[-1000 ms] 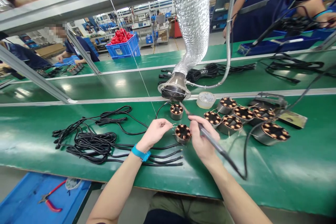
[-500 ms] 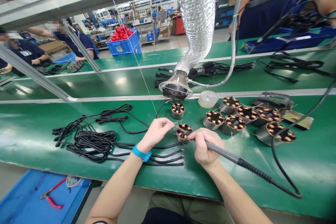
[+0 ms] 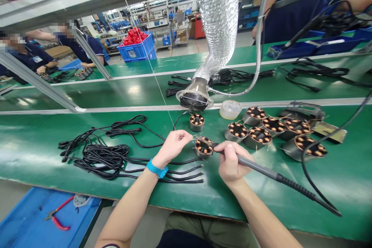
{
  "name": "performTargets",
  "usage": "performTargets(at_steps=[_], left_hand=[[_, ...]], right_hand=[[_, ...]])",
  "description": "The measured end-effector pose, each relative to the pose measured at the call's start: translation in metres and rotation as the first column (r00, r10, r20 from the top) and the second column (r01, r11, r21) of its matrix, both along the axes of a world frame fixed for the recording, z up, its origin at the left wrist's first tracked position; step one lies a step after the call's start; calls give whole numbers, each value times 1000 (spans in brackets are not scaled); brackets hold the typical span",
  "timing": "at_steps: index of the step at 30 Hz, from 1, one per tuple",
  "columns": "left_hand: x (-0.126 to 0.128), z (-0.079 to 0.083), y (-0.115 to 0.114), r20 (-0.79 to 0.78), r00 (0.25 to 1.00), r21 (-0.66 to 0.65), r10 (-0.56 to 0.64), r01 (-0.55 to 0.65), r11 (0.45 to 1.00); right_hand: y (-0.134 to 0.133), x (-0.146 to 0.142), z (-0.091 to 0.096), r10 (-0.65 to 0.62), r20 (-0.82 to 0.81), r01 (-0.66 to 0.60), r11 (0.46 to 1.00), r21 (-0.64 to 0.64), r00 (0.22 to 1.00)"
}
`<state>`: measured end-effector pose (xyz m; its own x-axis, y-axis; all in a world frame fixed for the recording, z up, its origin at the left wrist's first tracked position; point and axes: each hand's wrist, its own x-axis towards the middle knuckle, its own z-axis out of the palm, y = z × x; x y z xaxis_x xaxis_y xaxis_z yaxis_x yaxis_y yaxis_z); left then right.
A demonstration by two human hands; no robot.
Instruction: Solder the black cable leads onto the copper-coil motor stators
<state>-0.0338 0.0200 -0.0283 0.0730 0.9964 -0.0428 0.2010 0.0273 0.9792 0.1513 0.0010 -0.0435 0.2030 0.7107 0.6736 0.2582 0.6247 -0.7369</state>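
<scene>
A small round motor stator (image 3: 203, 147) with copper coils sits on the green bench between my hands. My right hand (image 3: 230, 161) is closed round a grey soldering iron (image 3: 261, 171), whose tip lies over the stator's left rim. My left hand (image 3: 173, 146) pinches a thin wire or solder strand held at that same rim; a blue band is on its wrist. A second stator (image 3: 197, 122) stands just behind.
Several more stators (image 3: 263, 130) cluster at the right, near a round white tin (image 3: 230, 109) and an iron stand (image 3: 302, 111). A foil fume duct (image 3: 215, 27) hangs over the bench. Black cables (image 3: 101, 151) lie left. Red pliers (image 3: 56, 217) rest in a blue tray. Other people work across the bench.
My right hand has swung the soldering iron down from upright to nearly flat, bringing its tip onto the stator. My left hand has stayed in place.
</scene>
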Motion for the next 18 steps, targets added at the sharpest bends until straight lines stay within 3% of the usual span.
performTargets(at_steps=[12, 18], left_hand=[[1, 4, 0, 22, 1000, -13, 8, -8, 1000], [2, 4, -1, 26, 1000, -15, 1, -1, 1000]], right_hand=[[0, -3, 1, 2, -33, -1, 999, 34, 999], [2, -7, 7, -2, 80, -3, 998, 62, 997]])
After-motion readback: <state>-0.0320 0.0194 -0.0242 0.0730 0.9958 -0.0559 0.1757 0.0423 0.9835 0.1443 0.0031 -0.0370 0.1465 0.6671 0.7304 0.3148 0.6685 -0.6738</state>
